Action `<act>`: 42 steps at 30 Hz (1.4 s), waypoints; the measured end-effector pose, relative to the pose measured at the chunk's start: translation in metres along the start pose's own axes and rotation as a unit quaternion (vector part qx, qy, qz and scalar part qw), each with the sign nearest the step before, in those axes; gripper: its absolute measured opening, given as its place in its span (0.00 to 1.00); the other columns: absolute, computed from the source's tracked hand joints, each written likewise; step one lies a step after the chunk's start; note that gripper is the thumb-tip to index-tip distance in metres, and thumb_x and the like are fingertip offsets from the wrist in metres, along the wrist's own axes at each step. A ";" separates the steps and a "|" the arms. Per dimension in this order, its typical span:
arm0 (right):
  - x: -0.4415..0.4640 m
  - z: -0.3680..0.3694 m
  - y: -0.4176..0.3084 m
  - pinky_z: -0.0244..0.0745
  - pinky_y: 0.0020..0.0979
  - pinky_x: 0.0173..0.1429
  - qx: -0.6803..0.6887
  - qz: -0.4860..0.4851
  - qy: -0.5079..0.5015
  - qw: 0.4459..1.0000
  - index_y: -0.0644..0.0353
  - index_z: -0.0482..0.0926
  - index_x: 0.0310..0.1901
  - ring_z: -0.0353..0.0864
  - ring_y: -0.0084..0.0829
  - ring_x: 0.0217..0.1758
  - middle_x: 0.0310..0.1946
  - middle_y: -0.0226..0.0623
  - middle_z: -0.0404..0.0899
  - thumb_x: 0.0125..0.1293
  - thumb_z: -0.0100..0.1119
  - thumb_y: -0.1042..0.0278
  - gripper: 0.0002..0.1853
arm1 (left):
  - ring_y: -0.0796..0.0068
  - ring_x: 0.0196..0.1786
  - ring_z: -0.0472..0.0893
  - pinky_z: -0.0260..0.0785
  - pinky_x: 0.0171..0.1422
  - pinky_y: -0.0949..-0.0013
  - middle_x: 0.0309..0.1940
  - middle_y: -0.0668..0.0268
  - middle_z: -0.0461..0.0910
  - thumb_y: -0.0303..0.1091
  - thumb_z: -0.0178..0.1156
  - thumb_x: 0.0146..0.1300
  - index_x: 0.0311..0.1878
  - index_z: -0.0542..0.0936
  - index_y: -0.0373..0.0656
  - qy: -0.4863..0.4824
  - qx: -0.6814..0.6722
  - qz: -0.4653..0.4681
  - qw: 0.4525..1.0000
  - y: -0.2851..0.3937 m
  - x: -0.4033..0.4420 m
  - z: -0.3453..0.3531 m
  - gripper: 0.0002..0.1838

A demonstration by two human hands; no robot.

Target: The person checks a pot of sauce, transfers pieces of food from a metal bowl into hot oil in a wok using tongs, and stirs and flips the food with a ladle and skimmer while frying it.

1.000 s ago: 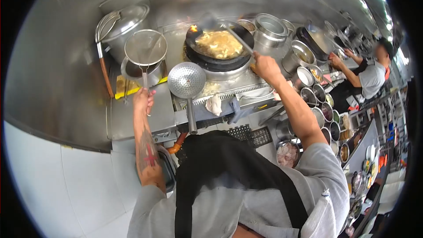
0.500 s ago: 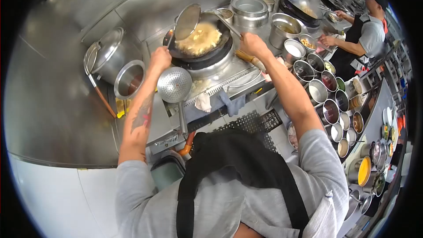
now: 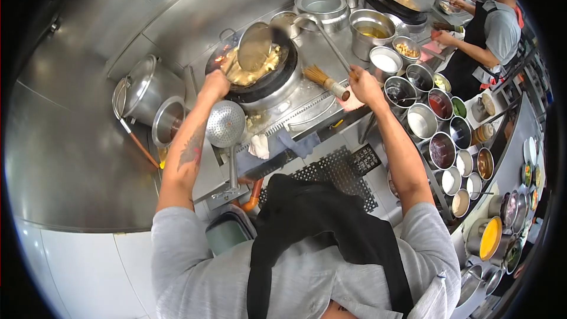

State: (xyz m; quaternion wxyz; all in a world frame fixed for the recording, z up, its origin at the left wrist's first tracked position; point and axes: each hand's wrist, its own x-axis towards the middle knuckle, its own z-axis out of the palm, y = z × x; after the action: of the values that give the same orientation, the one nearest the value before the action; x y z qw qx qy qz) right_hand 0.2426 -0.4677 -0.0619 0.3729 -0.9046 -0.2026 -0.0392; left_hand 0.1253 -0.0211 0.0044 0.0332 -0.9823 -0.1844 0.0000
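My left hand (image 3: 215, 85) is closed round the handle of a round mesh strainer (image 3: 254, 46), tilted over a black wok (image 3: 288, 56). Yellowish food pieces (image 3: 243, 75) lie in the wok, partly hidden behind the strainer. My right hand (image 3: 365, 87) grips a long-handled ladle (image 3: 334, 45). The ladle's bowl is raised right of the wok, beside a small metal pot (image 3: 284, 22). Below the wok, near my left forearm, rests a perforated skimmer (image 3: 225, 124). A bamboo brush (image 3: 325, 81) lies on the stove top, left of my right hand.
Metal pots, one with yellow liquid (image 3: 371, 32), stand behind and right of the wok. Several seasoning containers (image 3: 422, 120) fill the right side. A lidded pot (image 3: 155, 85) stands at left. Cloths (image 3: 287, 143) hang at the stove's front. A co-worker (image 3: 485, 35) handles another wok (image 3: 392, 1).
My right hand has moved right and down, bringing the ladle away from the wok. The strainer has dropped closer to the food. The view has shifted slightly.
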 end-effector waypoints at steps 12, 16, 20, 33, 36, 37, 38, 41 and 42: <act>-0.002 -0.023 -0.034 0.74 0.42 0.58 0.112 0.089 -0.101 0.985 0.57 0.75 0.61 0.83 0.50 0.49 0.47 0.55 0.82 0.64 0.57 0.62 0.23 | 0.43 0.53 0.79 0.71 0.59 0.51 0.45 0.44 0.81 0.35 0.51 0.66 0.47 0.82 0.39 0.068 -0.090 -0.030 0.993 -0.027 -0.043 -0.034 0.14; 0.011 -0.011 -0.067 0.74 0.40 0.58 0.118 0.047 -0.080 0.989 0.59 0.75 0.61 0.83 0.50 0.50 0.47 0.56 0.81 0.63 0.58 0.63 0.24 | 0.44 0.52 0.80 0.71 0.59 0.52 0.45 0.45 0.81 0.36 0.52 0.65 0.47 0.82 0.40 0.161 -0.140 -0.066 0.975 -0.035 -0.032 -0.035 0.14; 0.029 0.016 -0.089 0.76 0.38 0.54 0.084 -0.004 -0.067 0.994 0.60 0.73 0.63 0.85 0.44 0.47 0.40 0.53 0.84 0.64 0.59 0.61 0.26 | 0.46 0.53 0.80 0.71 0.60 0.53 0.47 0.46 0.81 0.37 0.53 0.64 0.47 0.83 0.41 -0.030 -0.039 -0.046 0.998 -0.043 -0.028 -0.022 0.15; 0.111 0.183 -0.183 0.80 0.35 0.33 0.053 0.089 -0.211 0.972 0.72 0.83 0.34 0.86 0.37 0.26 0.24 0.48 0.84 0.58 0.55 0.72 0.11 | 0.56 0.25 0.83 0.73 0.26 0.59 0.31 0.42 0.82 0.27 0.53 0.61 0.41 0.81 0.28 -0.192 -0.195 -0.149 0.950 -0.113 0.042 0.040 0.12; 0.094 0.191 -0.213 0.76 0.36 0.22 0.293 0.244 -0.162 0.910 0.74 0.80 0.35 0.83 0.36 0.21 0.26 0.48 0.83 0.59 0.53 0.75 0.10 | 0.77 0.12 0.64 0.49 0.11 0.70 0.19 0.53 0.73 0.22 0.43 0.63 0.39 0.71 0.30 -0.130 -0.574 -0.311 0.746 -0.093 0.029 0.079 0.08; 0.092 0.189 -0.214 0.76 0.36 0.22 0.290 0.247 -0.165 0.910 0.74 0.80 0.35 0.83 0.36 0.21 0.26 0.48 0.83 0.59 0.53 0.75 0.10 | 0.80 0.12 0.62 0.49 0.11 0.73 0.20 0.55 0.72 0.22 0.42 0.64 0.41 0.70 0.30 -0.150 -0.657 -0.330 0.661 -0.087 0.023 0.083 0.08; 0.089 0.188 -0.215 0.69 0.36 0.19 0.350 0.248 -0.175 0.886 0.70 0.77 0.26 0.77 0.34 0.16 0.19 0.46 0.78 0.59 0.52 0.75 0.08 | 0.83 0.12 0.60 0.49 0.11 0.75 0.20 0.58 0.71 0.23 0.40 0.65 0.43 0.69 0.31 -0.166 -0.729 -0.345 0.567 -0.076 0.012 0.080 0.09; 0.082 0.182 -0.214 0.62 0.35 0.16 0.374 0.222 -0.208 0.876 0.67 0.74 0.19 0.71 0.31 0.11 0.12 0.42 0.73 0.59 0.50 0.74 0.12 | 0.85 0.13 0.59 0.49 0.11 0.78 0.24 0.61 0.70 0.26 0.42 0.70 0.46 0.66 0.33 -0.227 -0.774 -0.271 0.526 -0.080 0.017 0.103 0.07; 0.081 0.177 -0.212 0.62 0.35 0.16 0.338 0.193 -0.231 0.892 0.68 0.74 0.21 0.70 0.30 0.11 0.13 0.40 0.73 0.60 0.49 0.73 0.12 | 0.85 0.13 0.59 0.49 0.11 0.79 0.25 0.61 0.71 0.27 0.43 0.71 0.47 0.65 0.34 -0.265 -0.801 -0.232 0.484 -0.084 0.019 0.116 0.07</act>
State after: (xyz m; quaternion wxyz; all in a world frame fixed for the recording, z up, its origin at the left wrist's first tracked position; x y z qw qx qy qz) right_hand 0.2185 -0.1828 -0.0313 0.5989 -0.7290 -0.1055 0.3143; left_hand 0.1111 0.0710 -0.1052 -0.8200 -0.4589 -0.3256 0.1050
